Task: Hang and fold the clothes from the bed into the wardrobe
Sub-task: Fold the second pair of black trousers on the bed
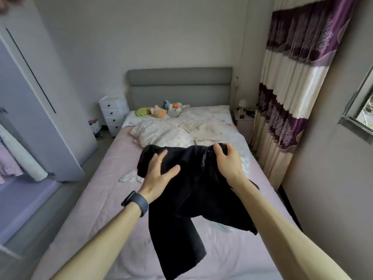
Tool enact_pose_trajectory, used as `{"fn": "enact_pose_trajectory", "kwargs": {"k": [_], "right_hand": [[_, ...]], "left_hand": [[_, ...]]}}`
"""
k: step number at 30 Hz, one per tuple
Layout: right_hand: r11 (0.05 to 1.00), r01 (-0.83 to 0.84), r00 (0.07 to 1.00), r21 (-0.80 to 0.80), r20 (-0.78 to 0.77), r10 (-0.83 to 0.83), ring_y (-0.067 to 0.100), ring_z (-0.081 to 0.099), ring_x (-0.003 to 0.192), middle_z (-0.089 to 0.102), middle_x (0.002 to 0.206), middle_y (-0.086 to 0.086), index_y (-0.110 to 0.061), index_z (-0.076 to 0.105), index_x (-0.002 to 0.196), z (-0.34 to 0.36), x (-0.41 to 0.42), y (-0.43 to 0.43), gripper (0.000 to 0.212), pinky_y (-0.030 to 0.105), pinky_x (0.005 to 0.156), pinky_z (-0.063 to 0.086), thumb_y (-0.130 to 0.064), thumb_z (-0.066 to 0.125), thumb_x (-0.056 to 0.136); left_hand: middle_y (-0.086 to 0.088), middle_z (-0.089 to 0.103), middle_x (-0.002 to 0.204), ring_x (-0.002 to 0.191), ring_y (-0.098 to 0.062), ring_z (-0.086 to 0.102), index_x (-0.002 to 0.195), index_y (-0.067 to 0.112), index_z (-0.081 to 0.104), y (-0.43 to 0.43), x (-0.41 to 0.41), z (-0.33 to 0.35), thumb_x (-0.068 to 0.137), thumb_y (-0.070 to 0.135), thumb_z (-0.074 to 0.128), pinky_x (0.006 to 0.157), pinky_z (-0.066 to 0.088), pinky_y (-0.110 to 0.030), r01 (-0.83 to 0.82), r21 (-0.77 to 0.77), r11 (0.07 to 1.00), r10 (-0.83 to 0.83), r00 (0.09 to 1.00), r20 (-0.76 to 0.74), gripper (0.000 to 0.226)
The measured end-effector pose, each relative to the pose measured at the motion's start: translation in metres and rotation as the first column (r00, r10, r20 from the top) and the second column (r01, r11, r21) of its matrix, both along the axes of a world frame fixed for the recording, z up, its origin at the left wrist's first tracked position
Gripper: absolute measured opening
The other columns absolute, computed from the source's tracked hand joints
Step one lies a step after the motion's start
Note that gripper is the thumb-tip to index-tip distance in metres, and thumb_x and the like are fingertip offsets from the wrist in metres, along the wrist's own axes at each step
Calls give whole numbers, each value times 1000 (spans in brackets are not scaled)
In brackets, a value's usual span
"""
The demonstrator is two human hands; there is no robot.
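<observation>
The black trousers [187, 188] hang over the middle of the bed [90, 199]. The right hand [226, 160] clutches the waistband's right end with curled fingers, and the left hand [159, 174] lies flat and spread against the cloth. Bare pink sheet stretches to the left of the legs, while the bed's right edge runs close beside the wall [333, 199].

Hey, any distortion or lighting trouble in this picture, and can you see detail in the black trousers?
Head view: wide-angle bend bows the curtain and wardrobe door; soft daylight, window at right, no hard shadows or glare; the black trousers read as a near-flat dark mass, folds barely visible.
</observation>
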State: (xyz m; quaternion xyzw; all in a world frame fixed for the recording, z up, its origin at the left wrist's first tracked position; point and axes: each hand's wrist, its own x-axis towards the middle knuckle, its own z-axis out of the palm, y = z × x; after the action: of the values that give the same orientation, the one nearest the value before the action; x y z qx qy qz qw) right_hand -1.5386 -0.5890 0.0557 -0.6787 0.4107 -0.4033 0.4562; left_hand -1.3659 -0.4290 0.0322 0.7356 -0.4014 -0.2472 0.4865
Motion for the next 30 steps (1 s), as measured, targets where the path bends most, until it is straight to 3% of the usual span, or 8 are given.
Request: {"fn": "enact_pose_trajectory", "kwargs": {"k": [7,10,13,16,19,22,26,30], "right_hand": [[971,-36,999,237,13,34,19,58,74,60,79,7,-10,61,88,45,40,3,25,21,54,43,-32,60,98],[925,-51,994,376,106,12,21,68,72,70,82,7,-4,68,94,42,31,12,26,15,58,55,-29,74,89],[847,-177,961,502,274,38,34,74,94,74,106,19,1,72,106,38,1,16,46,47,87,60,-21,89,69],[908,-59,997,414,-25,76,29,74,92,75,102,13,-7,71,107,8,-34,28,54,42,87,60,-22,91,60],[899,68,843,433,-507,180,16,58,56,61,65,2,-6,60,86,-64,-58,70,24,22,53,48,-16,75,69],[881,50,730,470,-619,289,12,47,46,48,43,-7,-10,50,67,-108,-69,103,16,19,45,38,-10,60,80],[977,172,537,122,-843,11,21,54,64,59,73,5,-10,56,81,-91,-84,76,1,26,55,42,-11,56,82],[929,364,512,68,-847,-138,23,66,48,69,67,6,-6,61,83,-55,-109,52,16,24,50,50,-14,49,75]], "left_hand": [[34,49,119,110,12,51,152,48,2,30,-45,-63,57,68,79,84,39,-2,346,236,908,-367,929,48,124],[18,60,117,104,-7,62,143,41,33,27,-44,-76,77,57,74,86,52,-20,322,256,912,-322,946,-42,79],[10,69,105,96,-13,66,119,32,56,19,-36,-70,93,37,63,87,56,-33,223,197,955,-216,975,-58,27],[8,66,112,108,-21,62,125,19,56,9,-23,-48,97,31,56,94,51,-40,126,138,982,-115,990,-80,31],[-7,61,129,117,-30,58,133,14,51,-1,-24,-36,97,31,53,104,46,-44,163,198,966,-157,987,-46,40],[-7,63,111,100,-32,61,112,25,47,-4,-22,-31,98,26,49,87,51,-40,168,281,945,-153,985,-74,15],[-11,58,100,80,-25,55,99,20,56,3,19,-13,94,-3,36,58,50,-32,75,241,968,7,947,-321,30],[-7,57,78,63,-21,54,88,17,62,30,67,12,90,-9,32,45,48,-25,80,317,945,-24,984,-178,40]]}}
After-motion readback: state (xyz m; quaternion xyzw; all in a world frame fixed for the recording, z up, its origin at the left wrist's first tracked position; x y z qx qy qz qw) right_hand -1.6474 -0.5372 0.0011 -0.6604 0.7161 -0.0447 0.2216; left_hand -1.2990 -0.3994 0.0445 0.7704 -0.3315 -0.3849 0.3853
